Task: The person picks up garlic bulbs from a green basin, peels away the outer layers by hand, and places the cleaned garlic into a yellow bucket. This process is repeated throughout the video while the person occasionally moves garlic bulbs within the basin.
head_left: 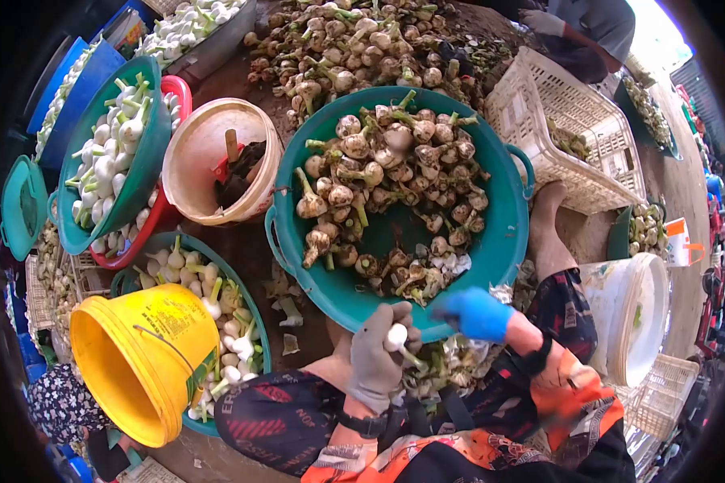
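Observation:
My left hand [379, 354], in a grey glove, holds a peeled white garlic bulb [395, 337] with its stem pointing down and right. To its right is my right hand [471, 312] in a blue glove, blurred, near the front rim of the large green basin; what its fingers hold, if anything, cannot be made out. The green basin [330, 278] bears many unpeeled garlic bulbs [403, 153] with dirty skins. Below the hands, between my legs, lie loose skins and stems [451, 370].
A yellow bucket [153, 322] lies tilted at the left over a green tub of garlic. Beyond are a white bucket [217, 121], a basin of white bulbs [71, 221] and a garlic heap [362, 40]. At right stand a crate [532, 121] and a bucket [612, 306]. Another person's gloved hand [544, 22] shows.

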`<state>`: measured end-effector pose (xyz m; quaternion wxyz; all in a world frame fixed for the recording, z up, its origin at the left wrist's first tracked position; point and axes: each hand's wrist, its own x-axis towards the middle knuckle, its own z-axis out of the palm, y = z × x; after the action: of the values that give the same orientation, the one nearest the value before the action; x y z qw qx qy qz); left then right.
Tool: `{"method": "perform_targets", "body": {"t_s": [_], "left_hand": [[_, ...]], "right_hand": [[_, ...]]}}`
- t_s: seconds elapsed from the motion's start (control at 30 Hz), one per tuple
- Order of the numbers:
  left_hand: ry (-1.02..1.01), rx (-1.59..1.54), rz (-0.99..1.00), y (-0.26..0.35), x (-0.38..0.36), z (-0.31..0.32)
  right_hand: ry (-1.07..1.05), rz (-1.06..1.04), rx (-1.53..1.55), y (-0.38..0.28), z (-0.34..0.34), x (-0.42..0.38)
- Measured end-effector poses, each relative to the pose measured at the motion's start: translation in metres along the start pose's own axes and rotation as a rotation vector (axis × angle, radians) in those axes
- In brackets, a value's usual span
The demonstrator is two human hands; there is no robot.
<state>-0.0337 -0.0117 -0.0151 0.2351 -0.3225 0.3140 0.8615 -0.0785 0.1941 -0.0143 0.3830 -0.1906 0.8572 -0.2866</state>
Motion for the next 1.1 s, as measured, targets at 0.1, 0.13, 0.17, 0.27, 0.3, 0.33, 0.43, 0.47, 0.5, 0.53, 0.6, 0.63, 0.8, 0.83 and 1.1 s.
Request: {"method": "perform_targets", "body": {"t_s": [0.1,0.13,0.17,0.27,0.3,0.33,0.43,0.47,0.5,0.53,0.6,0.63,0.8,0.83,1.1], "left_hand": [[0.031,0.078,0.084,0.000,0.006,0.000],[0.060,0.051,0.082,0.001,0.008,0.002],[0.090,0.057,0.111,0.001,0.011,0.004],[0.150,0.084,0.137,0.002,0.017,0.003],[0.167,0.097,0.130,0.004,0.019,0.002],[0.173,0.112,0.124,0.006,0.022,0.002],[0.207,0.019,0.100,0.006,0.023,0.002],[0.146,0.326,0.294,0.007,0.024,0.001],[0.081,0.633,0.483,0.008,0.023,0.000],[0.010,0.944,0.659,0.007,0.021,-0.002],[-0.010,0.592,0.545,0.004,0.020,0.001],[-0.027,0.438,0.518,0.005,0.019,0.006],[-0.120,-0.005,0.112,0.010,0.011,0.015],[-0.109,0.023,0.136,0.008,0.008,0.018],[-0.065,0.387,0.279,-0.012,-0.008,0.025]], "right_hand": [[0.626,-0.175,0.070,0.032,-0.004,0.105],[0.616,-0.122,0.011,0.040,-0.010,0.138],[0.551,-0.010,0.053,0.030,-0.023,0.159],[0.500,0.269,-0.159,0.076,-0.010,0.244],[0.575,0.257,-0.219,0.084,-0.008,0.258],[0.647,0.246,-0.279,0.091,-0.004,0.268],[0.837,0.108,-0.271,0.092,-0.010,0.246],[0.870,0.082,-0.229,0.086,-0.015,0.231],[0.763,0.132,0.209,0.083,-0.016,0.213],[0.628,0.192,0.643,0.078,-0.015,0.194],[0.408,0.193,1.054,0.034,-0.022,0.134],[0.362,0.159,1.231,0.024,-0.010,0.114],[0.402,0.223,1.450,-0.019,0.043,0.053],[0.489,0.144,1.276,-0.025,0.044,0.045],[0.806,-0.057,0.035,-0.050,0.035,-0.009]]}}
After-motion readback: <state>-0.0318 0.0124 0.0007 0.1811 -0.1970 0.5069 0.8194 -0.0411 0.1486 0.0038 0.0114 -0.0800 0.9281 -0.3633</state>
